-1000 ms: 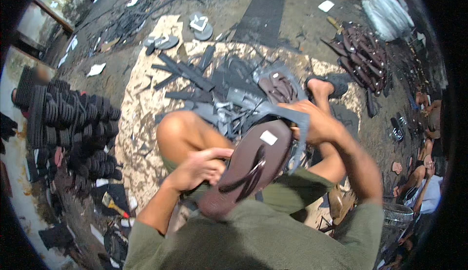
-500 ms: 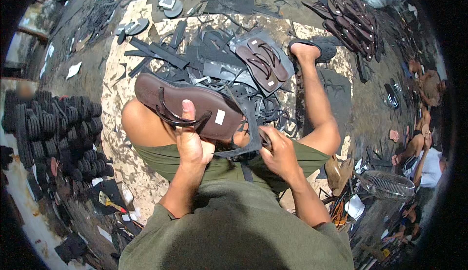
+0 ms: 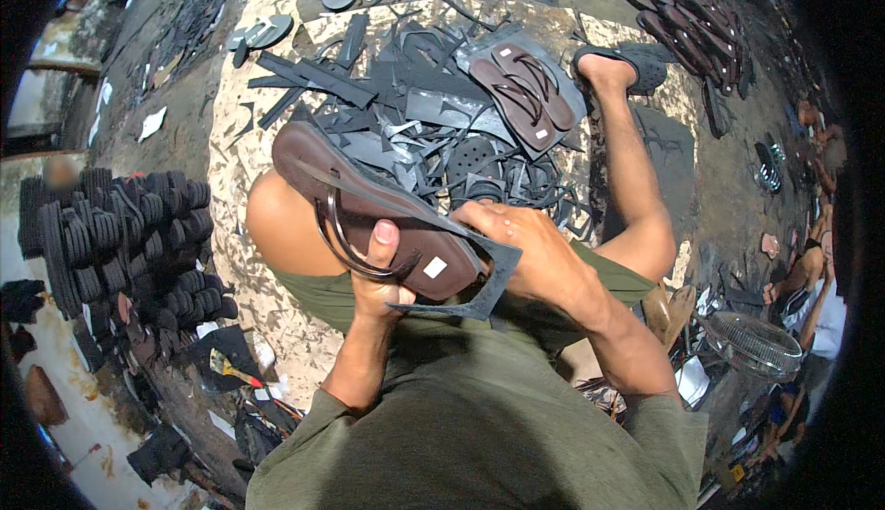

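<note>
My left hand (image 3: 376, 287) grips a brown flip-flop (image 3: 300, 158), its thumb on top beside the dark glossy strap and its fingers underneath. The sandal lies tilted above my lap, toe end to the far left, with a small white label on the heel. A strip of dark grey rubber (image 3: 496, 291) hangs partly cut away around the heel, a gap between it and the sole. My right hand (image 3: 535, 250) is closed at the sandal's right edge, over the strip. Whatever its fingers hold is hidden from view.
Dark rubber offcuts (image 3: 433, 146) are heaped beyond my lap on a patterned sheet. A pair of brown flip-flops (image 3: 521, 91) lies beside them. More sandals (image 3: 687, 26) are piled far right. Dark stacked soles (image 3: 101, 243) stand at left, and a fan (image 3: 754, 342) at right.
My right hand has moved from the strip's near right side up to the sandal's right edge. The sandal has turned clockwise, and the strip hangs lower around the heel. The view has shifted slightly.
</note>
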### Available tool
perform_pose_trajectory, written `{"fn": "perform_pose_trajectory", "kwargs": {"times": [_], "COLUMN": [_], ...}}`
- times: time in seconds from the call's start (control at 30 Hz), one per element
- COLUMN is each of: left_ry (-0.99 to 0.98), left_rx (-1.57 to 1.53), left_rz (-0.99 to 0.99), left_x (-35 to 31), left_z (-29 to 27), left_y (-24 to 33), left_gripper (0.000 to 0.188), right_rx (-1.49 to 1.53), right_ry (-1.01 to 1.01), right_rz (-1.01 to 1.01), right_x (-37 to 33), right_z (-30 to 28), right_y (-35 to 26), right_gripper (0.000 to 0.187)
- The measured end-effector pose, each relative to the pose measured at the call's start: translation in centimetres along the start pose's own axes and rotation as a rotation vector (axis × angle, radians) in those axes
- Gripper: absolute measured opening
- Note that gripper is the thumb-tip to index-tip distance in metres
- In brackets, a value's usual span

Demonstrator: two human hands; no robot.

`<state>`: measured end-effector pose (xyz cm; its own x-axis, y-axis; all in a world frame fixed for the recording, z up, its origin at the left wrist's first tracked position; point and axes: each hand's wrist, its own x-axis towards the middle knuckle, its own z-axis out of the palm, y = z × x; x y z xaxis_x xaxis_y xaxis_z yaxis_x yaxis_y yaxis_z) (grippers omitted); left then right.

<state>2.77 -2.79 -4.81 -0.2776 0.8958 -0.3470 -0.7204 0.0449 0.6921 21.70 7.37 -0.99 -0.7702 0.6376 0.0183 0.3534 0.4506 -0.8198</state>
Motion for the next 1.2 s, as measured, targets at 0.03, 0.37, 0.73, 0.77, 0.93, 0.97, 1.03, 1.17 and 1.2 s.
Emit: {"fn": "perform_pose_trajectory", "kwargs": {"times": [0.03, 0.37, 0.73, 0.77, 0.93, 0.97, 1.03, 1.17, 1.2], "left_ry": [0.009, -0.022, -0.085, -0.043, -0.196, -0.24, -0.432, -0.3, -0.335], "left_rx": [0.018, 0.051, 0.124, 0.193, 0.358, 0.483, 0.503, 0.606, 0.717], "left_rz": [-0.031, -0.016, 0.034, 0.093, 0.08, 0.086, -0.112, 0.016, 0.118], "left_x": [-0.2, -0.9, -1.7, -2.3, -1.3, -0.9, 0.0, 1.9, 2.4], "left_z": [0.0, 0.0, 0.7, 0.9, -1.4, -0.5, -1.8, 3.1, 3.0], "left_y": [0.2, 1.2, 1.6, 1.3, 3.1, 3.7, 4.2, 7.7, 7.1], "left_gripper": [0.05, 0.051, 0.062, 0.06, 0.046, 0.044, 0.038, 0.06, 0.044], "right_rx": [0.002, -0.126, -0.124, -0.059, 0.443, 0.592, 0.41, 0.458, 0.456], "right_ry": [-0.018, -0.007, 0.248, 0.344, 0.138, 0.082, 0.182, 0.09, 0.188], "right_rz": [0.001, -0.134, 0.019, 0.008, 0.091, 0.14, 0.066, 0.258, 0.162], "right_x": [0.5, 6.9, 21.1, 22.5, 15.2, 12.2, 8.3, 4.0, 3.7], "right_z": [0.1, 3.0, 4.8, 4.2, -3.1, -2.9, -2.2, -1.4, -0.5], "right_y": [0.0, 0.7, 2.7, 4.5, -0.7, -1.7, -1.7, -4.6, -4.1], "right_gripper": [0.028, 0.027, 0.031, 0.03, 0.039, 0.039, 0.037, 0.032, 0.033]}}
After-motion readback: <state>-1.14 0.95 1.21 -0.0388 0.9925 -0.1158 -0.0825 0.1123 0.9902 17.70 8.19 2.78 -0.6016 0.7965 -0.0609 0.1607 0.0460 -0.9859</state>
